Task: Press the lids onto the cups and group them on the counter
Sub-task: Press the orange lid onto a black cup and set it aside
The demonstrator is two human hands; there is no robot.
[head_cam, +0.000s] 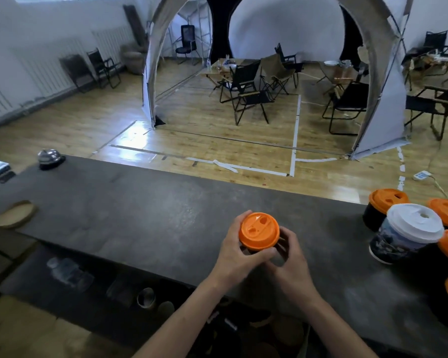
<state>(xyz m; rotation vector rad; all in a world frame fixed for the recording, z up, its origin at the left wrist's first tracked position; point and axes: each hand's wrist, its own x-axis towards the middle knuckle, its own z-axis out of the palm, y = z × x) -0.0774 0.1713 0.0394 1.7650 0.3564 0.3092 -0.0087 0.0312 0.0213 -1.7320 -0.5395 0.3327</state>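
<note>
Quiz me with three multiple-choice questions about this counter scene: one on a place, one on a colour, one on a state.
1. Where is the bell? A) the counter's far left B) beside the grouped cups C) the floor
2. The lid being held is: A) white B) orange C) black
3. Left hand and right hand: A) both clasp the lid B) both empty C) one rings the bell

Answers: 1A, it sits at the far-left end; 2B, plainly orange; 3A, fingers of both curl round it.
</note>
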